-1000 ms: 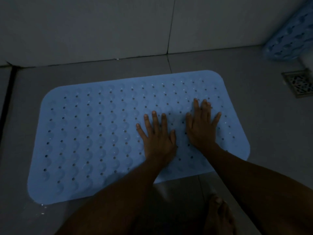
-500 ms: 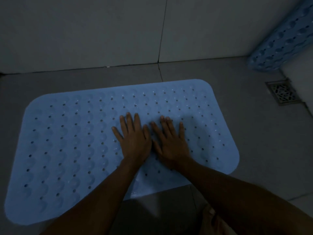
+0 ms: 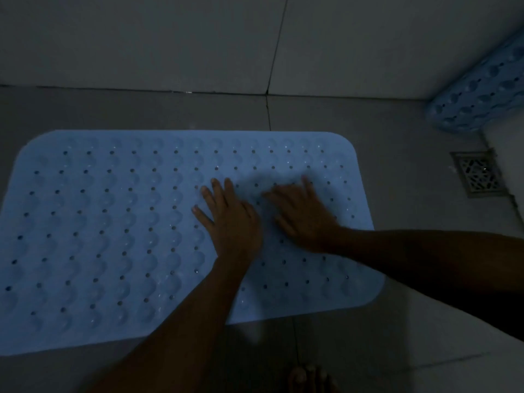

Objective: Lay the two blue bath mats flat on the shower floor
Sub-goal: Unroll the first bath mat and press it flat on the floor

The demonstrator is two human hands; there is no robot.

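You were kneeling or crouching over the shower floor [image 3: 397,154], grey tile meeting the wall along the top of the view, and the first blue mat [image 3: 113,222] lay spread across most of it from the 9 o'clock edge to just past centre, its perforated, bumpy face up and its corners looking down on the tile. The second blue mat [image 3: 482,89] stood propped at 2 o'clock in the corner, leaning against the wall and not yet laid. A square floor drain [image 3: 477,173] sat at 3 o'clock, between the two mats and clear of both. Your left hand [image 3: 229,222] rested palm-down near the middle of the flat mat, fingers spread, the grip wide and holding nothing; your right hand [image 3: 303,214] lay beside it toward 3 o'clock, also flat and open, though blurred. I judge you were at the pressing step, smoothing the first mat so it seats on the tile. The next move would call for lifting both hands, reaching toward 2 o'clock, taking the leaning mat and spreading it on bare floor without covering the drain.
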